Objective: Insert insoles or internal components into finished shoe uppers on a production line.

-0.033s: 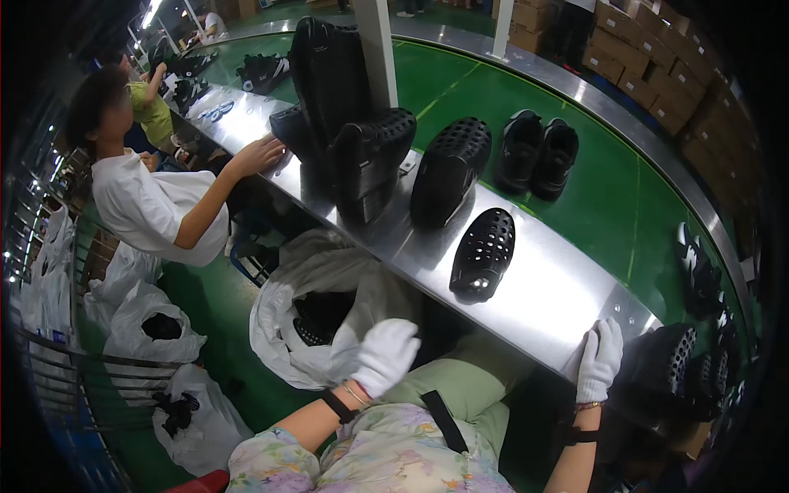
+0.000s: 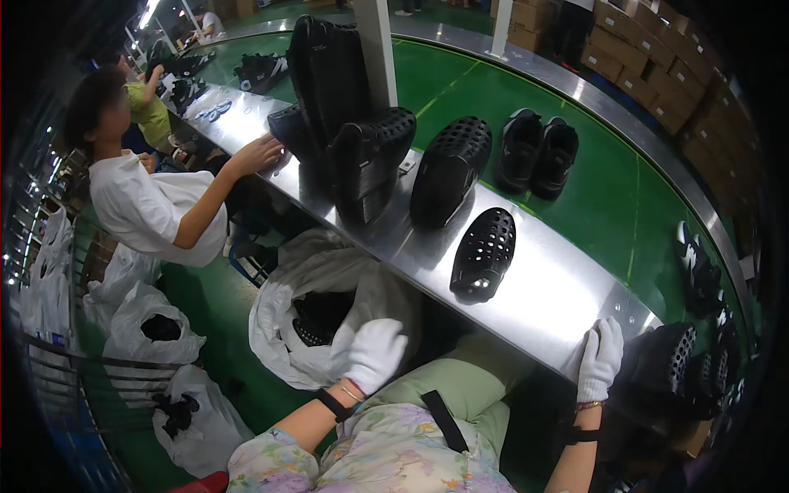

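My left hand [image 2: 368, 355], in a white knit glove, hovers by the rim of a white plastic bag [image 2: 275, 349]. Its fingers are loosely bent, and I see nothing in them. Black perforated pieces [image 2: 314, 330] lie inside that bag. With fingers stretched out, my right hand [image 2: 601, 358], also gloved, rests on the near edge of the metal bench [image 2: 546, 308]. Between the hands, farther away, a black toe-shaped piece full of holes [image 2: 485, 253] lies on the bench. Nested stacks of similar black pieces [image 2: 450, 171] stand to its left.
Beyond the bench runs a green conveyor belt [image 2: 608, 205] carrying a pair of black shoes [image 2: 538, 158]. More perforated pieces [image 2: 666, 361] sit by my right hand. A co-worker in a white shirt [image 2: 144, 201] reaches onto the bench at left. Cartons [image 2: 633, 66] are piled behind.
My left hand has shifted slightly left, toward the white bag. My right hand and the black pieces on the bench stay where they were.
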`<state>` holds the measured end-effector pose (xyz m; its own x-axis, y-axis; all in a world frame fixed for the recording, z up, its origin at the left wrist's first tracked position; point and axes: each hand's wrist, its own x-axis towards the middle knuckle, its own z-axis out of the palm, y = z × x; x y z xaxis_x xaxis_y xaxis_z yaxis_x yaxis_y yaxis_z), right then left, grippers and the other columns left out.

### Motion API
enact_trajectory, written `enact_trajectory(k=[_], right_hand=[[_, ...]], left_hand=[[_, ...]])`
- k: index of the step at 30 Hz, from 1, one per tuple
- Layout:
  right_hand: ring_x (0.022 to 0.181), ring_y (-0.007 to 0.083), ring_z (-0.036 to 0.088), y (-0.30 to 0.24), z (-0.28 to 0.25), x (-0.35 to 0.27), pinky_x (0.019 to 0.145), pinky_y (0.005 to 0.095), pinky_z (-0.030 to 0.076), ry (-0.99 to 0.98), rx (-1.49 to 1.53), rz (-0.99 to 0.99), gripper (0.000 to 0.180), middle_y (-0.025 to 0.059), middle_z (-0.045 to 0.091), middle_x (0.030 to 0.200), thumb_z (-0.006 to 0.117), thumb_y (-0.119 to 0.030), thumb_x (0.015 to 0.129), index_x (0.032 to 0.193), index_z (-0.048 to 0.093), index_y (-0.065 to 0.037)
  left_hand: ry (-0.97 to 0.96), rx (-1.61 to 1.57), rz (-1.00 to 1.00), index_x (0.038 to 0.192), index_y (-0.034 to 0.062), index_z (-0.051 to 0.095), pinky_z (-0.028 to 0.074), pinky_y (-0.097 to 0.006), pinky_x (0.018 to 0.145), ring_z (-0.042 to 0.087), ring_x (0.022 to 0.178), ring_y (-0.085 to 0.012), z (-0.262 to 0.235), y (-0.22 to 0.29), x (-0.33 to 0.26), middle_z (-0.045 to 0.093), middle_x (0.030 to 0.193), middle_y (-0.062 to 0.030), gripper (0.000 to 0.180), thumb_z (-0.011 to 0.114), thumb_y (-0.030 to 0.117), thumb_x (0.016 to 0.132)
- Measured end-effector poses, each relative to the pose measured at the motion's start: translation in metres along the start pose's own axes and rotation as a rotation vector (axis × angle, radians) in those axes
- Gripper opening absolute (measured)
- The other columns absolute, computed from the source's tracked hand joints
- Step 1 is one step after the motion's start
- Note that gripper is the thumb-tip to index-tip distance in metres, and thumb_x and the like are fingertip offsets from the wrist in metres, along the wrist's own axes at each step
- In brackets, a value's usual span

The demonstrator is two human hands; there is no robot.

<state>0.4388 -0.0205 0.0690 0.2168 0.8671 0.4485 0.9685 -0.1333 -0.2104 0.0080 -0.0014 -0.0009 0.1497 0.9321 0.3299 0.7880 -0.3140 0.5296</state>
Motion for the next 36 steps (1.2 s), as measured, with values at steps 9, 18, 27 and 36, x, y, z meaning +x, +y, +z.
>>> enact_trajectory(k=[9,18,27,36], right_hand=[[0.123,0.0376,0.056,-0.014,0.011,-0.006,0.106,0.0435,0.043,-0.014,-0.022,0.015,0.027,0.0215,0.061,0.13,0.061,-0.012,0.094,0.117,0.065,0.001],[0.12,0.0364,0.058,-0.005,0.013,-0.015,0.106,0.0401,0.044,-0.023,0.005,0.08,0.025,0.0221,0.061,0.129,0.058,-0.007,0.096,0.117,0.064,0.005],[0.1,0.0384,0.062,-0.241,-0.033,-0.046,0.088,0.0468,0.049,-0.439,0.321,-0.638,0.032,0.02,0.065,0.109,0.073,-0.012,0.078,0.105,0.065,0.003],[0.122,0.0415,0.053,-0.259,0.113,-0.102,0.105,0.0441,0.044,-0.954,0.395,-0.575,0.087,0.0273,0.047,0.139,0.076,-0.042,0.08,0.147,0.037,-0.004]], left_hand=[[-0.424,0.212,-0.743,0.15,-0.0048,0.024,0.034,-0.049,0.112,0.037,0.135,-0.045,0.046,-0.15,-0.067,0.041,0.144,-0.0288,0.11,0.079,0.052,0.073],[-0.16,-0.328,-0.718,0.104,0.0027,0.066,0.05,-0.047,0.087,0.061,0.103,-0.0441,0.073,-0.139,-0.03,0.067,0.106,-0.0242,0.025,0.052,0.02,0.092],[0.08,-0.233,-0.384,0.09,0.0068,0.062,0.05,-0.05,0.075,0.063,0.085,-0.0395,0.023,-0.042,0.029,0.065,0.088,-0.0171,0.012,0.057,0.018,0.09],[0.035,-0.498,-0.36,0.104,0.0004,0.065,0.053,-0.044,0.076,0.064,0.087,-0.0407,-0.027,0.024,0.036,0.067,0.096,-0.0205,0.02,0.066,0.013,0.089]])
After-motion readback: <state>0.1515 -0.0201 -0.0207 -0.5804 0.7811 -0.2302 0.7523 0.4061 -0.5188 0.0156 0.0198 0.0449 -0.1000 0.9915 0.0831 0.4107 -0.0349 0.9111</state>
